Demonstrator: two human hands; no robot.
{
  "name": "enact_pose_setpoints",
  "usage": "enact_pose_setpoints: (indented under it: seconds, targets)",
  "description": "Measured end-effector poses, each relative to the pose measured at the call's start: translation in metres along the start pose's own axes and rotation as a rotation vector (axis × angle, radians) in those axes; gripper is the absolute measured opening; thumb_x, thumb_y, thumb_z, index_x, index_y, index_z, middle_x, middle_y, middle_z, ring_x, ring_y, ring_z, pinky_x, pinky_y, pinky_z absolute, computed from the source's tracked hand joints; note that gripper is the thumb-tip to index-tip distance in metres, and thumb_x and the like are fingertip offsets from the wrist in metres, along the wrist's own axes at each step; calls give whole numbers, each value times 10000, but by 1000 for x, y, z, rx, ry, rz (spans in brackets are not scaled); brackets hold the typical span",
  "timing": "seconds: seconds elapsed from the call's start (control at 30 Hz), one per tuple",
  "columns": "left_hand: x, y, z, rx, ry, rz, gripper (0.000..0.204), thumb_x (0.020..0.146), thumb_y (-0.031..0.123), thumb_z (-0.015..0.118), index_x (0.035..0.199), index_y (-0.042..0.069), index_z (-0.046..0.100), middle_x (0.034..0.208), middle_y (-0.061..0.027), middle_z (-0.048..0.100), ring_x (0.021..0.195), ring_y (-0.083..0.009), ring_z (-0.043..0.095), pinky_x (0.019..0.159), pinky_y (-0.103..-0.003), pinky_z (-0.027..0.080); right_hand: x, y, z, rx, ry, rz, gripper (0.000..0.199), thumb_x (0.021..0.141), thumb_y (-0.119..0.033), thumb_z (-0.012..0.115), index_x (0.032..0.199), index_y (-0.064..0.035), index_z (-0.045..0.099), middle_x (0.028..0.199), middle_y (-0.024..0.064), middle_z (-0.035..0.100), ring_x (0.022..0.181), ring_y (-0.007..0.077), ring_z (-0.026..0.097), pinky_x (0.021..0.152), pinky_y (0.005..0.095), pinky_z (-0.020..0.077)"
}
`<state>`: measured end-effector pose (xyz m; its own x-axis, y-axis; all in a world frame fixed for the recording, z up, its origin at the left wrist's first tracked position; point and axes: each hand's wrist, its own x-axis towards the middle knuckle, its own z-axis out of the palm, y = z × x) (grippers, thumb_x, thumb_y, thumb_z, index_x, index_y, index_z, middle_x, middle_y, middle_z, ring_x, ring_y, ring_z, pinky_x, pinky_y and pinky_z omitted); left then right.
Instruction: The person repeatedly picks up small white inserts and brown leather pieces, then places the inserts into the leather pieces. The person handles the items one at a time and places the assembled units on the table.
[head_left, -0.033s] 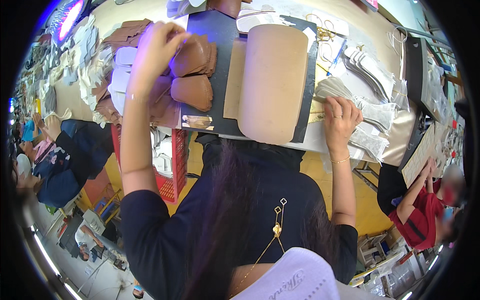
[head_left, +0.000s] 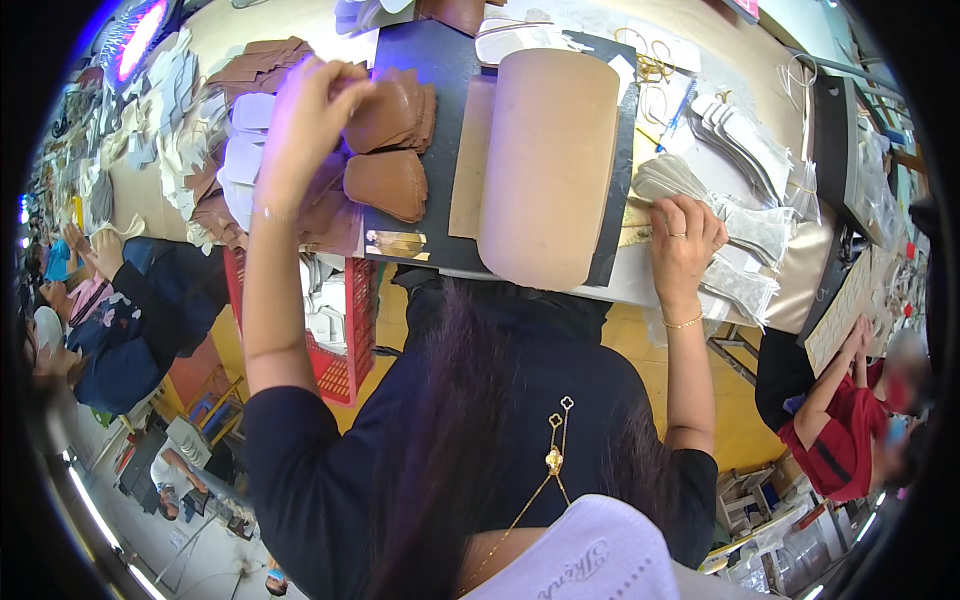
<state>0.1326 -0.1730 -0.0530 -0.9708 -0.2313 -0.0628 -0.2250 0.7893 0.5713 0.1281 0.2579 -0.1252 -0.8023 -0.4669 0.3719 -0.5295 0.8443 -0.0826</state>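
Observation:
Over the left side of the table, my left hand (head_left: pixel 315 120) is raised beside two fanned stacks of brown leather pieces (head_left: pixel 385 187). Its fingers are bent toward the thumb; blur hides whether anything thin is pinched there. On the right, my right hand (head_left: pixel 687 240) rests with curled fingers at the lower edge of a fan of grey-white pieces (head_left: pixel 665 178). What lies under those fingers is hidden. Between my hands, a large tan half-round form (head_left: pixel 550 165) stands on a black board (head_left: pixel 425 55), with a flat brown strip (head_left: pixel 472 160) along its left side.
White shaped pieces (head_left: pixel 240 160) and more brown leather (head_left: pixel 262 65) lie at left. Bundled white pieces (head_left: pixel 735 140), a blue pen (head_left: pixel 680 108) and gold-handled scissors (head_left: pixel 655 68) are at right. A red crate (head_left: pixel 358 340) stands below the table edge. Other people sit on both sides.
My left hand has shifted slightly downward, nearer to me, beside the upper brown stack. My right hand stays in nearly the same place.

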Motion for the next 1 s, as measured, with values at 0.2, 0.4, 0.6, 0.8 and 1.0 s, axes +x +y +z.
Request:
enact_pose_setpoints:
  seconds: [0.2, 0.4, 0.6, 0.8, 1.0]
  targets:
    - [-51, 4, 22, 41, 148, -31, 281, 811, 206, 741, 1008, 17, 675, 845, -123, 607, 729, -223, 611, 692, -326, 494, 20, 5, -23, 168, -330, 76, 185, 779, -59, 705, 897, -115, 573, 939, 17, 636, 912, 202, 582, 863, 361, 350]
    - [-35, -3, 20, 27, 121, -95, 265, 804, 188, 749, 988, 13, 672, 783, -82, 615, 690, -177, 606, 668, -310, 493, 38, 19, -34, 371, -539, 183, 125, 847, -61, 652, 911, -53, 546, 837, 91, 652, 695, 282, 607, 796, 373, 396]
    - [-25, -11, 18, -72, 28, -172, 226, 790, 155, 754, 918, -2, 653, 693, -46, 583, 628, -138, 561, 621, -284, 475, 40, 20, -42, 534, -636, 324, 144, 895, -67, 613, 959, -24, 491, 875, 137, 659, 663, 286, 665, 619, 363, 476]
    - [-20, -17, 16, -76, -16, -142, 208, 787, 144, 755, 887, -1, 644, 698, -49, 584, 621, -137, 551, 611, -287, 466, 35, 19, -46, 871, -727, 582, 143, 946, -76, 568, 994, -27, 442, 934, 113, 655, 563, 206, 678, 511, 279, 464]
    - [-25, -8, 17, -113, 27, -171, 200, 787, 136, 754, 897, 4, 653, 702, -50, 580, 617, -125, 540, 595, -270, 458, 27, 24, -43, 894, -694, 639, 150, 943, -73, 576, 992, -23, 444, 944, 128, 660, 563, 194, 670, 517, 273, 456]
